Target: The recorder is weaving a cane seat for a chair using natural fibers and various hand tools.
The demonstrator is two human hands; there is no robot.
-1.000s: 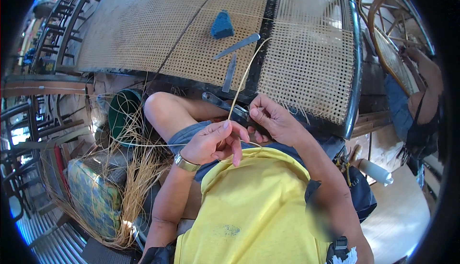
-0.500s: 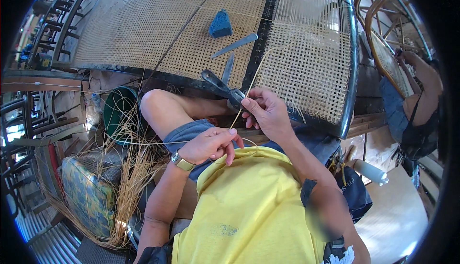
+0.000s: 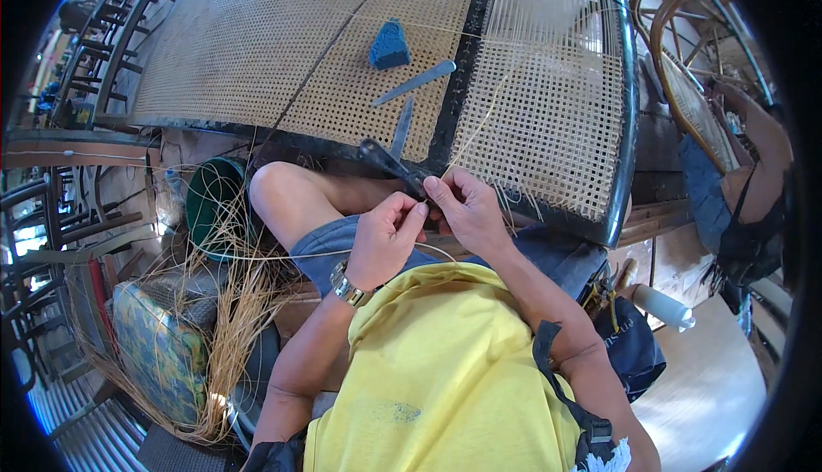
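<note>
The cane strand (image 3: 479, 125) ran up and away from both hands, over the woven panel (image 3: 548, 112). The right hand (image 3: 467, 211) and left hand (image 3: 385, 236) pinched its near end, fingers (image 3: 417, 212) tight together.

I'm in a chair-caning workshop: a half-woven cane seat frame (image 3: 548, 104) lies before me, loose cane strands (image 3: 231, 301) heaped left of it, bare chair frames (image 3: 676, 18) stacked to its right.

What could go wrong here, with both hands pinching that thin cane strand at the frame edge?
1. The cane strand is thin; pinched between the left hand and right hand, it may kink or snap.
2. Loose tools on the woven panel might slide off.
</note>
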